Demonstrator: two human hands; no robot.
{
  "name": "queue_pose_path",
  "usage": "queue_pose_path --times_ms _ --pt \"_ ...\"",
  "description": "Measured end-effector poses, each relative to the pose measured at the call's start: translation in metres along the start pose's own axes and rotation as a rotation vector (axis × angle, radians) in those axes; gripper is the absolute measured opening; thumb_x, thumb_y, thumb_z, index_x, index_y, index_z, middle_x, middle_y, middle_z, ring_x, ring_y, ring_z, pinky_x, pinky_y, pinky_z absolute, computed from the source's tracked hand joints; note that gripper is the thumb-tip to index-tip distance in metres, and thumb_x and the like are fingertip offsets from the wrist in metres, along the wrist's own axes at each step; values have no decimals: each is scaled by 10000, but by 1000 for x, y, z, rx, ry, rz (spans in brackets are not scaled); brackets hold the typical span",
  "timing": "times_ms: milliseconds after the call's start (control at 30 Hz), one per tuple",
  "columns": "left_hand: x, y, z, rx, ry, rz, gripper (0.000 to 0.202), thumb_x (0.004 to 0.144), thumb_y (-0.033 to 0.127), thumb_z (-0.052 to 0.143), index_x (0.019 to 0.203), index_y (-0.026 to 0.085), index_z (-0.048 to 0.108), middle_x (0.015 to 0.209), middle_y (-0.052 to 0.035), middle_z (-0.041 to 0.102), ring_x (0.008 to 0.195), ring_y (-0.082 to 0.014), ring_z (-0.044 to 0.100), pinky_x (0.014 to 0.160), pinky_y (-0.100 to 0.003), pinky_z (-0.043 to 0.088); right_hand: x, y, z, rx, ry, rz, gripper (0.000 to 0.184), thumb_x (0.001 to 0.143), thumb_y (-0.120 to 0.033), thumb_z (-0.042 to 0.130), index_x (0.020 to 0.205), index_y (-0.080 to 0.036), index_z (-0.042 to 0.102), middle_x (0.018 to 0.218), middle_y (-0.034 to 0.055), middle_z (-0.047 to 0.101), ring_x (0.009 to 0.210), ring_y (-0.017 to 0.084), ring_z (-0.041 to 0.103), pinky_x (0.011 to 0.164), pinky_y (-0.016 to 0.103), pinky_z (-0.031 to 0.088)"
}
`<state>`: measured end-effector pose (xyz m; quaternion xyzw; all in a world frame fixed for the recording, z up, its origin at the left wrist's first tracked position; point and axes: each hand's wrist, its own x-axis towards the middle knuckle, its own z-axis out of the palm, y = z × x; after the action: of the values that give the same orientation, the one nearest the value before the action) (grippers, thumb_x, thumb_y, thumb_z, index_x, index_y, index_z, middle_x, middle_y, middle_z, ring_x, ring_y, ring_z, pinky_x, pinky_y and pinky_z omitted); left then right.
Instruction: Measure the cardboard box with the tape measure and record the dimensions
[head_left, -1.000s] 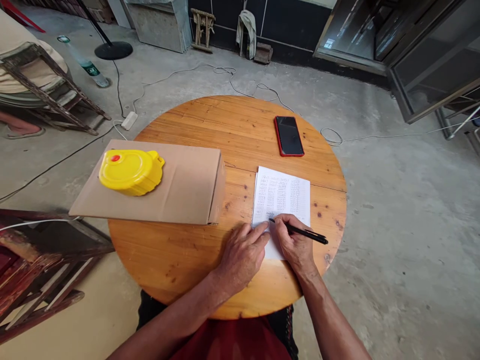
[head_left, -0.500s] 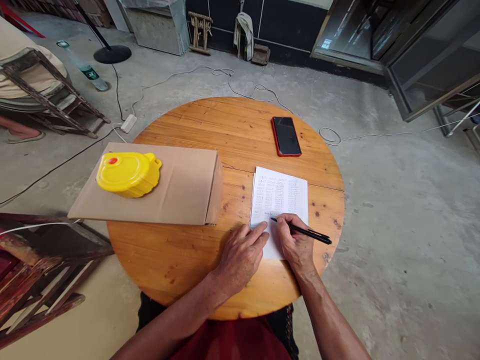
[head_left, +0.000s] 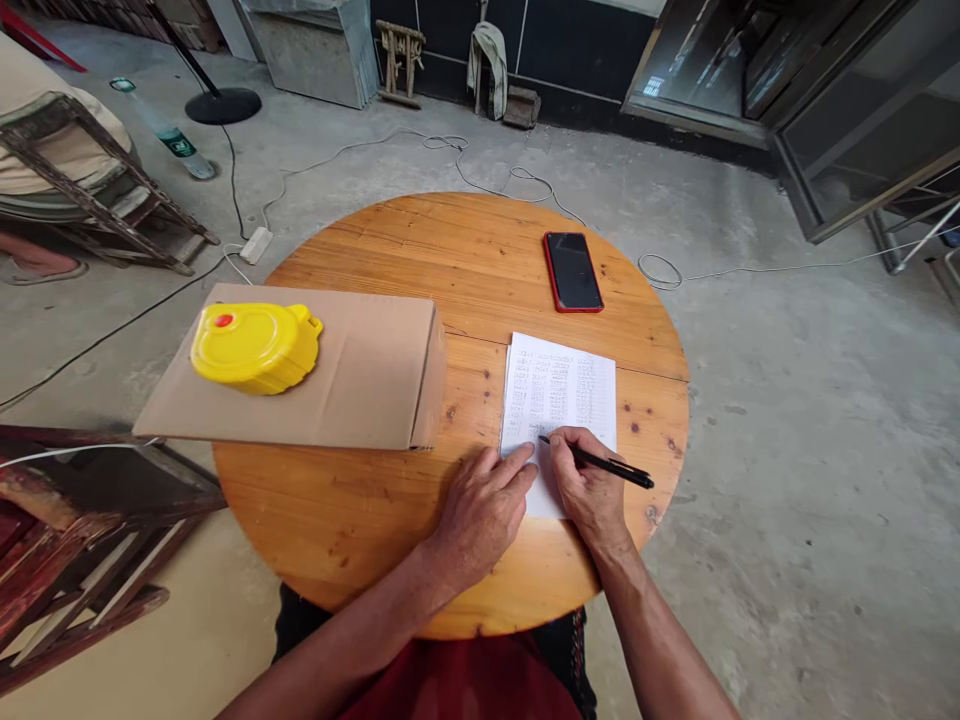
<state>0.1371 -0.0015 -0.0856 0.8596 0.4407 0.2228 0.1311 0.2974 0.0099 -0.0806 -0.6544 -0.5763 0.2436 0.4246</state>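
A black pen [head_left: 611, 464] is gripped in my right hand [head_left: 592, 490], its tip down on a white sheet of paper [head_left: 555, 485]. Columns of small handwriting fill the upper part of the sheet, too small to read. My left hand [head_left: 487, 505] lies flat, fingers stretched out, with the fingertips on the paper's lower left side and the palm on the round wooden table [head_left: 360, 540]. Part of the sheet's lower edge is covered by my hands.
A cardboard box [head_left: 367, 370] stands on the table's left side, bearing a yellow plastic case [head_left: 259, 345] with a red button. Beyond the paper lies a red-edged phone [head_left: 574, 272]. Wooden chairs [head_left: 97, 190], a bottle [head_left: 176, 140] and cables are on the floor around.
My right hand and the pen have shifted very slightly to the left over the paper. My left hand stays in place.
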Motion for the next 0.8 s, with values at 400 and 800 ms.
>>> queue_pose_path --times_ms 400,800 --pt "0 -1 -1 6 -8 -4 330 861 56 509 1122 214 636 1298 -12 637 872 -210 551 785 -379 510 0 4 1 -2 8 -2 180 890 -271 559 764 -178 647 619 -27 601 533 114 510 535 243 408" --pt "1 0 -2 -2 8 4 314 845 47 532 1087 215 640 1296 20 641 868 -209 544 767 -378 504 -2 7 1 132 42 117 181 894 -312 564 796 -182 642 605 -36 557 513 109 441 497 242 363"
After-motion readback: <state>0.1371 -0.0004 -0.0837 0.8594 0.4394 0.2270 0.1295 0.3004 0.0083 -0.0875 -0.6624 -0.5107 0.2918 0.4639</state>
